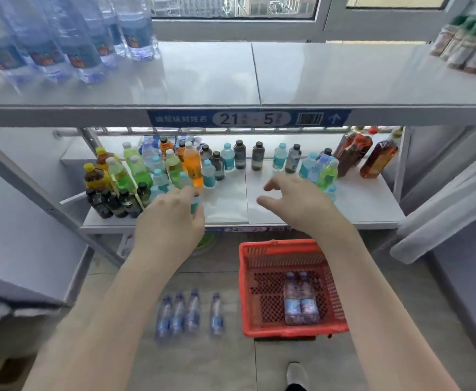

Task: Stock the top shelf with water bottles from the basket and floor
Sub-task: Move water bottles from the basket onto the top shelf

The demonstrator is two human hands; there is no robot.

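Note:
Several clear water bottles with blue labels stand at the left end of the grey top shelf. On the floor stand several more water bottles in a row. A red plastic basket to their right holds two water bottles. My left hand hovers in front of the lower shelf with loosely curled fingers and nothing in its grasp; a teal-labelled bottle shows just behind its fingertips. My right hand hovers beside it, fingers spread and empty.
The lower shelf carries many small drinks: green, orange, dark and teal-labelled bottles, with brown tea bottles at the right. Green-capped bottles stand at the top shelf's right end. A window lies behind. My shoe is on the tiled floor.

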